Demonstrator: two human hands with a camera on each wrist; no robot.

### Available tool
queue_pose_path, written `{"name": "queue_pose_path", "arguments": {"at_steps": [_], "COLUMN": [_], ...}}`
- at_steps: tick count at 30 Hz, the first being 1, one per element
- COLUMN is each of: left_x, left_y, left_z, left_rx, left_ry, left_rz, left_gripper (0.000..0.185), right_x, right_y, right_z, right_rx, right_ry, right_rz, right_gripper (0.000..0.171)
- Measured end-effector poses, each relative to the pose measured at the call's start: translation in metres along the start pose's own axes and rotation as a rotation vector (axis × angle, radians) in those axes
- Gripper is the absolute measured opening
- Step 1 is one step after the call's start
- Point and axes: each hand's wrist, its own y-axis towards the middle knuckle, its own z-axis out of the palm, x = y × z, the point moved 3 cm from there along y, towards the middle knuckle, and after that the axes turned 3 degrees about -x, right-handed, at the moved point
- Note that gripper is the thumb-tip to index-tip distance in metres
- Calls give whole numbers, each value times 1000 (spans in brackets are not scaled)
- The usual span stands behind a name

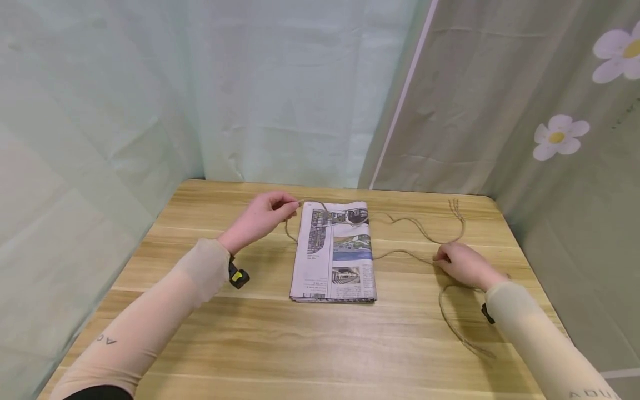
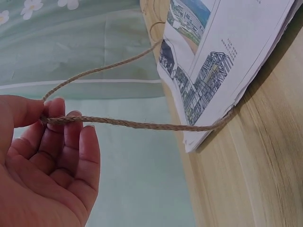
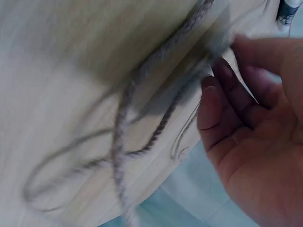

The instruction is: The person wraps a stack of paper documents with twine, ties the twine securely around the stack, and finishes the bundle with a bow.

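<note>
A folded newspaper lies flat on the wooden table, with a brown braided cord running beneath it or across it. At its far left corner my left hand pinches a bend of the cord between thumb and fingertips. In the left wrist view two strands of cord run from that pinch to the newspaper, one over its face and one to its edge. To the right of the paper, my right hand pinches the cord low over the table. The right wrist view is blurred at the fingertips.
Loose cord ends lie at the back right of the table, and another loop curves below the right hand. Pale curtains hang behind and beside the table. A small dark and white thing shows in the right wrist view.
</note>
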Motion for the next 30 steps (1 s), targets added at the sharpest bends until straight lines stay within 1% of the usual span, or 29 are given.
{"name": "queue_pose_path", "arguments": {"at_steps": [4,6,9,11,14,18,21,24,27,30], "left_x": [-1,-2,-3,-4,-5,-8,-10,-12,-12,-11], "left_y": [1,1,2,3,5,8,10,10,10,10], "left_z": [2,3,5,6,9,14,18,20,21,20], "left_rx": [11,18,25,24,21,26,31,34,38,39], "left_ry": [-16,-20,-19,-18,-14,-14,-16,-19,-27,-38], "left_rz": [28,49,72,75,72,78,89,93,93,90], "left_gripper": [30,30,29,28,27,26,25,23,23,23], "right_x": [9,15,26,33,43,54,60,68,73,75], "right_y": [-2,-1,2,4,7,13,16,17,16,14], "right_z": [-6,-11,-19,-25,-35,-48,-56,-67,-79,-93], "right_rx": [-86,-125,-168,-195,-240,-321,-377,-415,-425,-415], "right_ry": [9,18,3,-20,-57,-66,-50,-15,36,118], "right_rz": [22,26,-2,-30,-62,-49,-20,5,32,64], "right_gripper": [8,12,21,23,18,11,12,15,16,20]}}
